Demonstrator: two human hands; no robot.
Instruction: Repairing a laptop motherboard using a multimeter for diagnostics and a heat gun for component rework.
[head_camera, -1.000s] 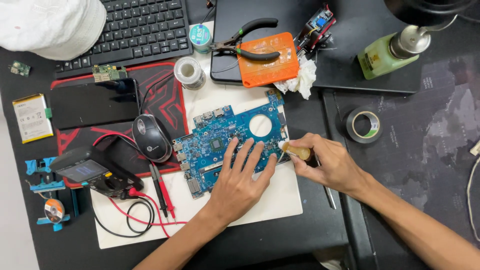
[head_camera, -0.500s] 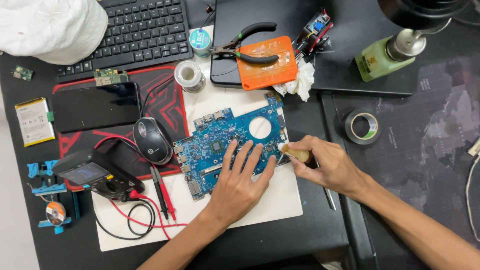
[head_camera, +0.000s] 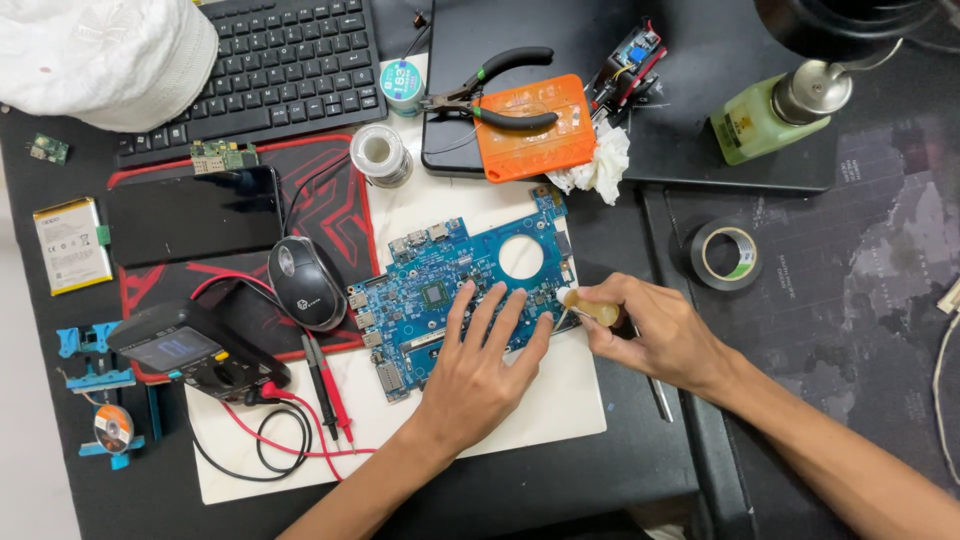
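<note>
circuit board (head_camera: 440, 290) under left hand (head_camera: 478, 365), fingers spread flat | right hand (head_camera: 660, 335) pinching screwdriver (head_camera: 590, 308) at board's right edge

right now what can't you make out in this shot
All in the head view:
- Tool tip: the right hand wraps a small amber-handled tool; its tip at the blue circuit board is too small to tell.
- Board's lower middle: covered by the left hand.
- White cloth cap: cut off by the top edge.
- Black lamp head: cut off at the top.
- Right forearm: runs out at the bottom right corner.
</note>
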